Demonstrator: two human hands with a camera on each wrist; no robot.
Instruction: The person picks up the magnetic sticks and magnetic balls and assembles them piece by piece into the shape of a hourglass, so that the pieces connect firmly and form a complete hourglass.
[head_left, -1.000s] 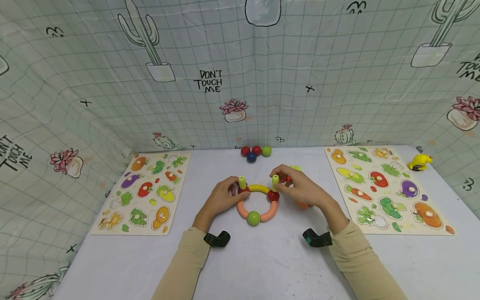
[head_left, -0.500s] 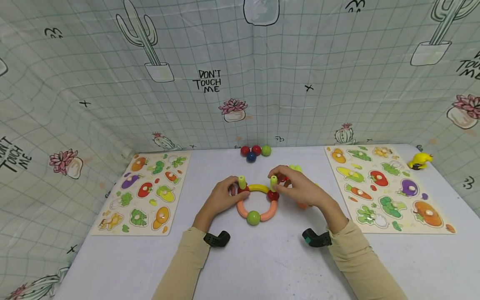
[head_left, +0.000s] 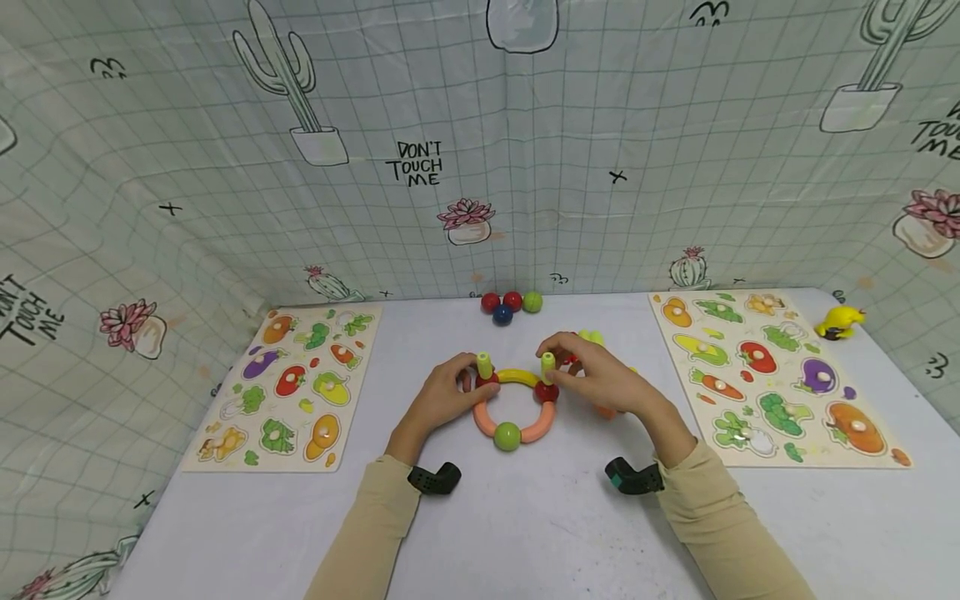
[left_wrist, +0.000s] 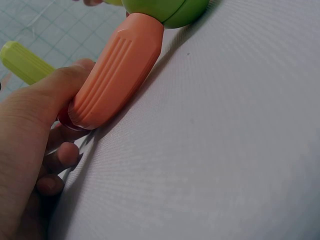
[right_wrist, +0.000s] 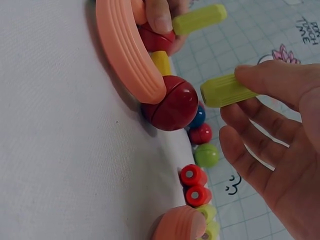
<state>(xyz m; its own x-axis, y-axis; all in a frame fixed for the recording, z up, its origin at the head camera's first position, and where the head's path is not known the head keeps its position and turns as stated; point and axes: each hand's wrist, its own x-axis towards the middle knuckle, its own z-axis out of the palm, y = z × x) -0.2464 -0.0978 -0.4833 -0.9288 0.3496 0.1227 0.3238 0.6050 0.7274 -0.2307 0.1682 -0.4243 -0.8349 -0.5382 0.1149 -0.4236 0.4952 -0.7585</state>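
A ring of toy pieces lies between the hands: salmon curved sticks, a yellow curved stick, a green ball in front and two red balls. My left hand grips the left red ball, with a yellow-green stick standing on it. Thumb and fingers of my right hand pinch another yellow-green stick upright above the right red ball. A narrow gap shows between stick and ball in the right wrist view. The left wrist view hides most of the gripped ball.
Behind the ring sit two red balls, a blue ball and a green ball. Loose sticks lie beyond the right hand. Vegetable puzzle boards flank both sides. A yellow toy stands far right, before a patterned cloth.
Over the last second my right hand has shifted very slightly left with the yellow-green stick. My left hand has kept its grip on the red ball without visible movement.
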